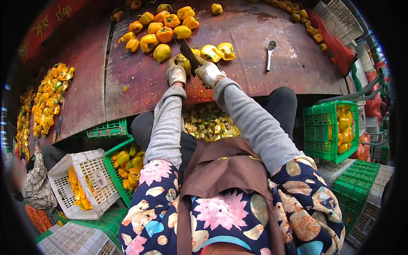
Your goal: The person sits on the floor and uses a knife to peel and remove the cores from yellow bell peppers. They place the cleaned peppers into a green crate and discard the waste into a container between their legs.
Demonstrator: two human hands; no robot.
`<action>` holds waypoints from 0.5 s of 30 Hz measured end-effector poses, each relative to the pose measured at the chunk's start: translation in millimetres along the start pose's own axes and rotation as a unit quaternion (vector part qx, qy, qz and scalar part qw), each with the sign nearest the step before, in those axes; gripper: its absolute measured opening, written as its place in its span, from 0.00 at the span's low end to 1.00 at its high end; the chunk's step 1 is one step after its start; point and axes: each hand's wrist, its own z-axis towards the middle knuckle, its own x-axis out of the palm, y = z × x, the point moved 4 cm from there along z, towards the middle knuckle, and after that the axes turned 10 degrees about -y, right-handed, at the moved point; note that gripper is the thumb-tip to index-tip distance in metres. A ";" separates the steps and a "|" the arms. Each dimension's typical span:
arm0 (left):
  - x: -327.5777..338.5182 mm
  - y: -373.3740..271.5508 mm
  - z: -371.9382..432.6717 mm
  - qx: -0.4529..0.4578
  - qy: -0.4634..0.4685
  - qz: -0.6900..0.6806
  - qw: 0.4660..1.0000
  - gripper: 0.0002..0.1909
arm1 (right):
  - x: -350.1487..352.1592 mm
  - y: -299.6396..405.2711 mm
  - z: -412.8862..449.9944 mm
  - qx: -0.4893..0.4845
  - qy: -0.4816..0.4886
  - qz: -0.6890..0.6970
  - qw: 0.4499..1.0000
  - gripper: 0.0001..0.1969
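Observation:
My left hand (pixel 176 70), in a soiled pale glove, is closed around a yellow bell pepper (pixel 187 66) near the table's front edge. In my gloved right hand (pixel 208 72) is a knife with a broad dark blade (pixel 188 54), which lies over the pepper; the handle is mostly hidden by the hand. Just beyond my right hand are cut yellow pepper pieces (pixel 211 53) with pale insides showing. Whole yellow and orange bell peppers (pixel 164 34) are grouped beyond my left hand. A metal spoon (pixel 270 56) rests to the right on the reddish table (pixel 251 83).
Below the table edge, pepper scraps (pixel 216 126) are heaped between my knees. Green crates (pixel 307 132) with peppers stand at both sides, and a white crate (pixel 95 178) at left. Cut peppers (pixel 51 98) and another knife (pixel 58 126) lie far left, near a co-worker's sleeve (pixel 38 181).

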 end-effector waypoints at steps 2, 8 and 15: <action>11.2 -11.3 -6.6 -0.047 0.045 0.032 0.997 0.21 | -28.6 -23.8 -6.2 0.030 -0.024 0.040 0.998 0.35; 57.5 -46.7 -24.0 0.007 0.154 -0.001 0.988 0.23 | -98.1 -66.0 2.7 0.043 -0.162 0.114 0.979 0.36; -30.4 36.0 120.8 0.079 0.045 0.239 0.967 0.29 | -124.9 -41.3 -48.8 -0.006 -0.199 0.130 0.971 0.35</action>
